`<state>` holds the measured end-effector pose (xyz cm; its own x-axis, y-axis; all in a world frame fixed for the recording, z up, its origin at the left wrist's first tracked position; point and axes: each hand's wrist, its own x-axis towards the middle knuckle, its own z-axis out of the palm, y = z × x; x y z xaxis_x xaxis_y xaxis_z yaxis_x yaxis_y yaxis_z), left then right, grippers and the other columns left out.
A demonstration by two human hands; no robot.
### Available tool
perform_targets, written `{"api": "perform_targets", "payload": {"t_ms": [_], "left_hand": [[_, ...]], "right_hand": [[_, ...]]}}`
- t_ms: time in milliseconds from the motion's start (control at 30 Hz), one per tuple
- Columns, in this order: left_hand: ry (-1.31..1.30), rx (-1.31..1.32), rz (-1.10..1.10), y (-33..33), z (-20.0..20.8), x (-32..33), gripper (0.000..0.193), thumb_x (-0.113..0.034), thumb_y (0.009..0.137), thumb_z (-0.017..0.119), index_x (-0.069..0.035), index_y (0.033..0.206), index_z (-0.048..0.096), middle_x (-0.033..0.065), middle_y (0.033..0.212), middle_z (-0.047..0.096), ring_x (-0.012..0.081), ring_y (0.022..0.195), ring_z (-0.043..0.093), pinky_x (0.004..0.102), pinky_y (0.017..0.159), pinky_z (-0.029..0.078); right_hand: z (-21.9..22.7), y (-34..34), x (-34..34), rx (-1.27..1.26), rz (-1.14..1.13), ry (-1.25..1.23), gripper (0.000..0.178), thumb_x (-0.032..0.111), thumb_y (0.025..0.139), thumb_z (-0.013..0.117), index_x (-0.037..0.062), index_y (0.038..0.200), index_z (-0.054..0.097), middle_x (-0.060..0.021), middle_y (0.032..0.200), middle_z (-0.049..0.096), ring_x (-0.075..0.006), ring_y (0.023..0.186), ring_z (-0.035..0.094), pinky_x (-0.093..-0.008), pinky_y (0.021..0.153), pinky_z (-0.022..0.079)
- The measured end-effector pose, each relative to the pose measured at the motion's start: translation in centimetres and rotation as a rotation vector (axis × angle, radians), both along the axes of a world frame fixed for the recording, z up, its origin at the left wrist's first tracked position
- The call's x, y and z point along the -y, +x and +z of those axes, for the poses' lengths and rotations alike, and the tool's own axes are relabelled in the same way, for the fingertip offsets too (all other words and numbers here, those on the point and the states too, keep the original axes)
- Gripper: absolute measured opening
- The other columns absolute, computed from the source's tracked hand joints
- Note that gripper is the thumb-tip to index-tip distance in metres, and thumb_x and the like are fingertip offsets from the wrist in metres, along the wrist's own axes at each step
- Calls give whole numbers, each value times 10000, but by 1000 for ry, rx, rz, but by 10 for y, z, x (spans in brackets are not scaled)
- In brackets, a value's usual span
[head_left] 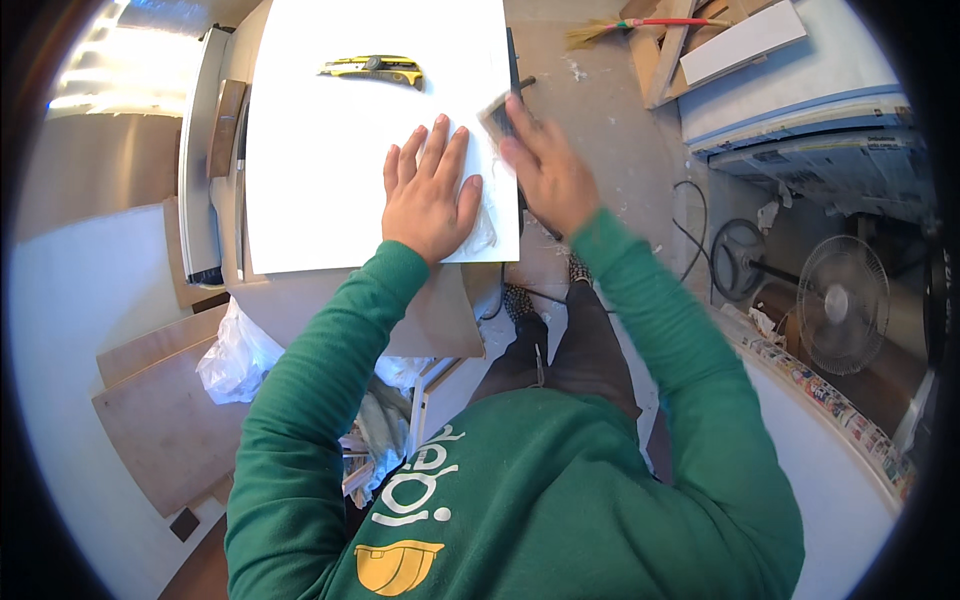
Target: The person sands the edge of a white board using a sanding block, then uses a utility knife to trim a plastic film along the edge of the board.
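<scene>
A white board (330,180) lies flat in front of me, glaring brightly. My left hand (432,190) rests on it near the right edge, palm down and fingers outstretched. At that edge my right hand (552,172), slightly blurred, grips a small grey flat block (497,118) against the board. The fingers partly cover the block, so its exact kind cannot be made out. A yellow and black utility knife (374,69) lies on the board beyond my left hand. Next to my left wrist is a crumpled, translucent patch, perhaps film (483,230).
Wood and white panels (205,150) stand along the board's left side. A plastic bag (238,352) and brown sheets (165,400) are lower left. On the right are a fan (842,303), a black wheel (738,258), a cable (690,240) and a broom (640,24). Scraps dot the floor.
</scene>
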<state>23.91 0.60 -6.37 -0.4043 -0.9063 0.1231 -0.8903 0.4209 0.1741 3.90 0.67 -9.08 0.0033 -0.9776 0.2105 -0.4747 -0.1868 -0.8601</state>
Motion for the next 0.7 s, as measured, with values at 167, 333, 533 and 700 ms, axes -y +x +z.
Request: {"api": "perform_targets", "payload": {"t_ms": [167, 333, 533, 700], "left_hand": [[-14, -23, -21, -7, -2, 6, 586, -351, 984, 509, -139, 1525, 439, 109, 1623, 359, 334, 1492, 292, 524, 1234, 146], [-19, -25, 18, 2, -6, 0, 585, -364, 992, 503, -153, 1532, 433, 101, 1623, 364, 330, 1492, 297, 516, 1236, 151], [-24, -28, 2, -7, -5, 2, 582, -386, 996, 505, -169, 1532, 437, 87, 1629, 360, 323, 1499, 293, 511, 1241, 146], [-34, -28, 9, 2, -10, 1, 578, -390, 998, 502, -174, 1531, 439, 82, 1629, 361, 312, 1507, 280, 506, 1247, 137]], "right_hand": [[-7, -14, 45, 27, -20, 8, 539, 417, 1022, 578, 208, 1511, 488, -241, 1225, 571, -420, 1137, 599, -429, 946, 495], [-19, 2, -142, -43, 144, -95, 585, 256, 1036, 562, 83, 1567, 387, -218, 1309, 554, -367, 1182, 588, -411, 1007, 475], [-17, -1, -48, 157, 76, -45, 580, 205, 1042, 532, 93, 1584, 358, -203, 1220, 566, -334, 1092, 581, -380, 960, 476], [-29, 19, -112, 213, 86, -58, 573, 255, 1072, 483, 54, 1587, 333, -206, 1286, 575, -329, 1097, 575, -365, 1011, 445]]}}
